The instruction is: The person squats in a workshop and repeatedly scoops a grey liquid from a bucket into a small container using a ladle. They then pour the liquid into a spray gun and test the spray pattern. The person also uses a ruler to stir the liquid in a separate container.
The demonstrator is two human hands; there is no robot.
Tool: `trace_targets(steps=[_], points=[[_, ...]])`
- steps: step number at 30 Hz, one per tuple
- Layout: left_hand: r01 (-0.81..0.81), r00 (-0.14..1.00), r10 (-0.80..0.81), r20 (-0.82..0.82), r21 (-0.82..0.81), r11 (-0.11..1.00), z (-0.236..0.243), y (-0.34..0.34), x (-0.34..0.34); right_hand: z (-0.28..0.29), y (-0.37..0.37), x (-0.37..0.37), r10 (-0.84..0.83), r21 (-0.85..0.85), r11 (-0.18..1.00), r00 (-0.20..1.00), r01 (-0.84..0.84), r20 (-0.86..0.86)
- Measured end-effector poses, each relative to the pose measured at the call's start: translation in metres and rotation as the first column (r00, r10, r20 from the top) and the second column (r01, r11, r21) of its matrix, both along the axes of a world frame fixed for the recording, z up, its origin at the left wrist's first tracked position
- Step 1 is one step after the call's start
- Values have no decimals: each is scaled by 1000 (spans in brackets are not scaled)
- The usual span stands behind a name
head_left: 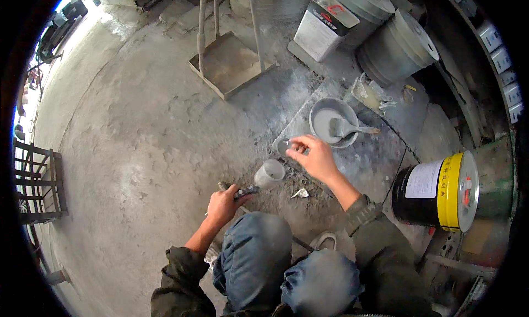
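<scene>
Low over the floor, my left hand (221, 205) is closed round a dark spray gun (246, 193). A translucent whitish cup (270, 174) adjoins the gun's front; its round top faces up. My right hand (315, 158) pinches a small round clear lid (284, 146) between thumb and fingers, above and right of the cup. Just beyond that hand is a grey bowl (317, 108) of pale grey liquid. A flat brush (346, 128) coated in grey rests across it, its handle over the right rim.
A yellow-and-black drum (452, 191) lies at right. Metal pails (394, 49) and a square can (322, 30) stand at far right. A long-handled dustpan (234, 69) sits ahead. A dark slatted rack (41, 182) is at left. A crumpled white scrap (300, 193) lies near my knees.
</scene>
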State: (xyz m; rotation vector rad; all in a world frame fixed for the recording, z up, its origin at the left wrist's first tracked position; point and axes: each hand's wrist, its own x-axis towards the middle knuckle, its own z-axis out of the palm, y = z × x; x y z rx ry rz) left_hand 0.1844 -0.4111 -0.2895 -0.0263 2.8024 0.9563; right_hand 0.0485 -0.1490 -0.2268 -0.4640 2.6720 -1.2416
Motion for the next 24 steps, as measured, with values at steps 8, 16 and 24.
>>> trace_targets(steps=[8, 16, 24], points=[[-134, 991, 133, 14, 67, 989, -18, -19, 31, -95, 4, -14, 113, 387, 922, 969, -20, -218], [-68, 998, 68, 19, 16, 998, -9, -14, 15, -40, -12, -5, 258, 310, 923, 964, -226, -64], [105, 994, -106, -26, -39, 994, -6, 11, -15, 30, 8, 6, 394, -145, 915, 913, -377, 110]])
